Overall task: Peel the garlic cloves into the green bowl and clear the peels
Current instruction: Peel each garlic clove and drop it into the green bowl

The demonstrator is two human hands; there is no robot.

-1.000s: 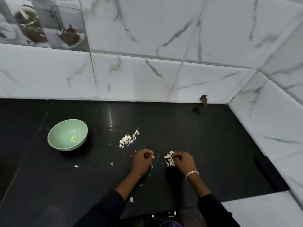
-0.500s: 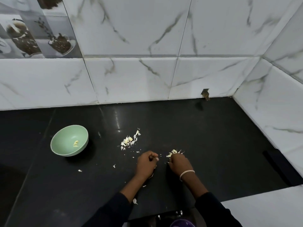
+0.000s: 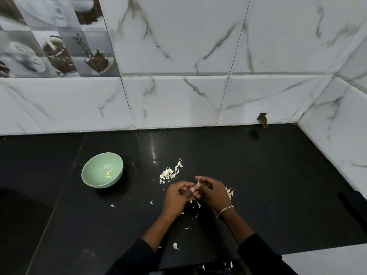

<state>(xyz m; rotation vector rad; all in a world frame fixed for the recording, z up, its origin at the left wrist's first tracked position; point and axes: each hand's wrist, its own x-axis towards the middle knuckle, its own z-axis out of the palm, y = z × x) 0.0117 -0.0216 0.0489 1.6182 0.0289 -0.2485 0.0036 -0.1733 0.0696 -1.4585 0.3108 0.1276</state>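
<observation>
Left hand (image 3: 177,197), right hand (image 3: 215,192) pinch one garlic clove (image 3: 198,185), peeling.
Next I'd drop it into the green bowl (image 3: 99,165), centre left.

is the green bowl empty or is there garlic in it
Not empty: a few pale peeled pieces lie in the green bowl, mostly bare inside.
</observation>
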